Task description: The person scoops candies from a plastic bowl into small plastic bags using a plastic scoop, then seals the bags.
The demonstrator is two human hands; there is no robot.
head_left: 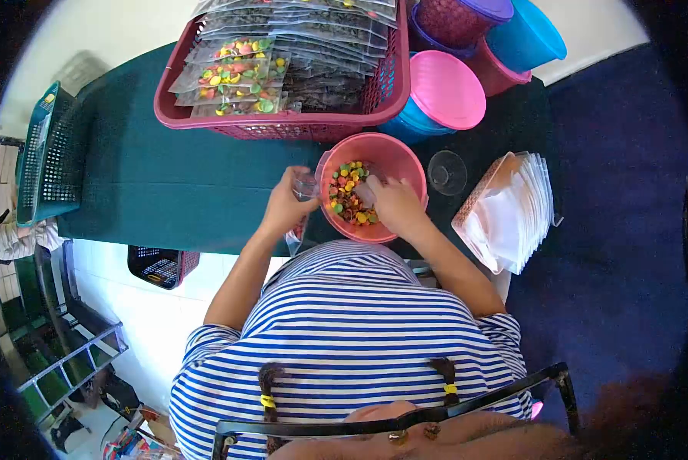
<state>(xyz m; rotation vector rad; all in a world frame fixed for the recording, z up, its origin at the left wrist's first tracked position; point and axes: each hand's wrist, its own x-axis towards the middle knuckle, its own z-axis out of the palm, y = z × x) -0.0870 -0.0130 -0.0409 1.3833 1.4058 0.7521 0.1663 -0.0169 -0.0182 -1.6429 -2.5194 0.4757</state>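
A pink bucket stands at the table's front edge, part filled with colourful candy-like pieces in yellow, green, red and brown. My right hand reaches into it, fingers closed round a small translucent scoop that touches the pieces; its exact shape is partly hidden. Left of the bucket, my left hand is closed on a clear plastic bag, which hangs below the hand with its clear upper part between thumb and fingers. Just right of the bucket sits a clear cup.
A maroon basket behind the bucket holds many filled packets. Lidded tubs stand at the back right. A container of flat clear bags lies to the right. Green baskets are at the far left.
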